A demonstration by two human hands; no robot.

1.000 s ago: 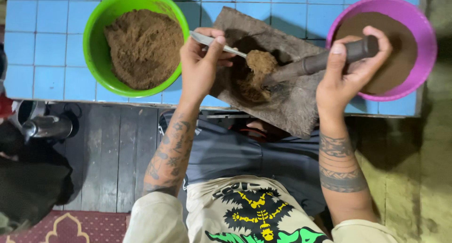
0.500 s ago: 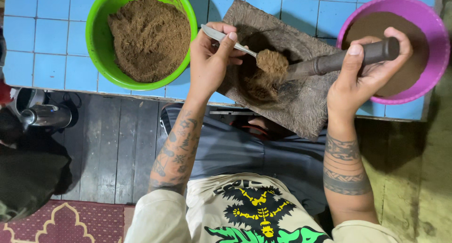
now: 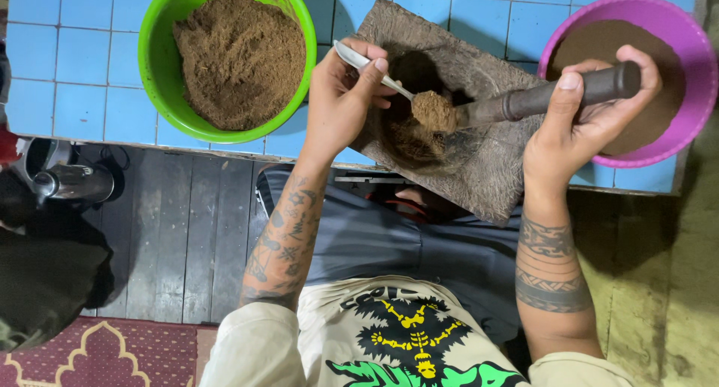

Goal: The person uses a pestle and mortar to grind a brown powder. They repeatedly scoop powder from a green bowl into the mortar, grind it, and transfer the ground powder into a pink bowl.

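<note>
A rough stone mortar slab [image 3: 487, 170] lies on the blue tiled counter [image 3: 67, 65] with brown ground paste [image 3: 410, 136] in its hollow. My left hand [image 3: 341, 102] holds a metal spoon [image 3: 367, 67] whose tip scrapes a brown clump [image 3: 434, 110] off the head of a dark pestle [image 3: 547, 95]. My right hand [image 3: 584, 128] grips the pestle's handle, holding it tilted above the hollow.
A green bowl [image 3: 296, 27] full of brown powder stands at the left of the slab. A purple bowl [image 3: 674, 143] with smooth brown contents is at the right. Below the counter are a dark wooden floor, a metal kettle [image 3: 71, 183] and a red rug [image 3: 112, 353].
The pestle's head has lifted out of the hollow with a clump on it. The spoon has moved in against that clump. The view has shifted slightly.
</note>
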